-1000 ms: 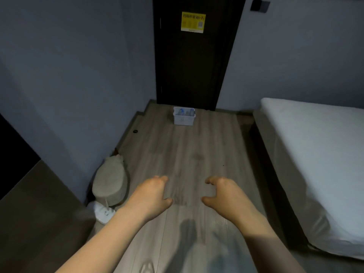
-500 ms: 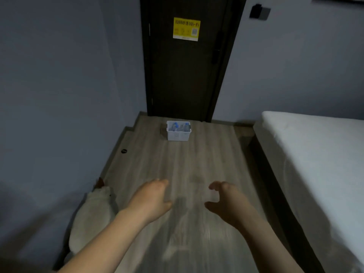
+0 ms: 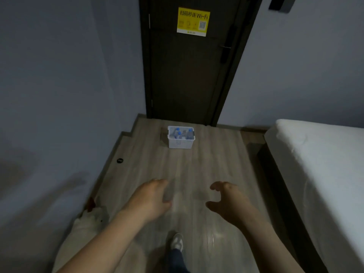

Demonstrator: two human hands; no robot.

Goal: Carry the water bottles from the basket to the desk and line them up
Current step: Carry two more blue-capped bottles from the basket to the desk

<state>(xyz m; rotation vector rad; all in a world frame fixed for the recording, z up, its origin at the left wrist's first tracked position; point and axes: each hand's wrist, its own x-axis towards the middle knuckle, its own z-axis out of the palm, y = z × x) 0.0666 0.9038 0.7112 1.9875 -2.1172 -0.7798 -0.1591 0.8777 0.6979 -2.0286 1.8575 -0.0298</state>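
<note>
Plank flooring (image 3: 212, 166) in pale grey-brown is seen running from the bottom edge up to a dark door (image 3: 187, 79), which is shut and set in the far wall. The passage is bounded on the left by a grey wall (image 3: 59, 85) and on the right by a bed (image 3: 325, 164) covered in white. A pale, blurred bundle (image 3: 86, 231) is laid against the foot of the left wall; what it is cannot be told.

Two bare forearms are held out over the floor. The left hand (image 3: 151, 200) and the right hand (image 3: 230, 201) are kept apart at the same height, with palms turned toward each other and fingers loosely curled. Nothing is held in either.

A yellow Wi-Fi sign (image 3: 193, 21) is fixed high on the door. A white perforated basket (image 3: 180, 142) is set on the floor just in front of the door, well beyond both hands and roughly in line with the gap between them. Inside it, clear water bottles (image 3: 190, 133) with blue caps are stood upright; their number cannot be counted for certain.

A light shoe (image 3: 177, 242) is seen below the hands, planted on the floor between the forearms. A small black disc (image 3: 120, 160) is set in the floor near the left wall, between the left hand and the basket.
</note>
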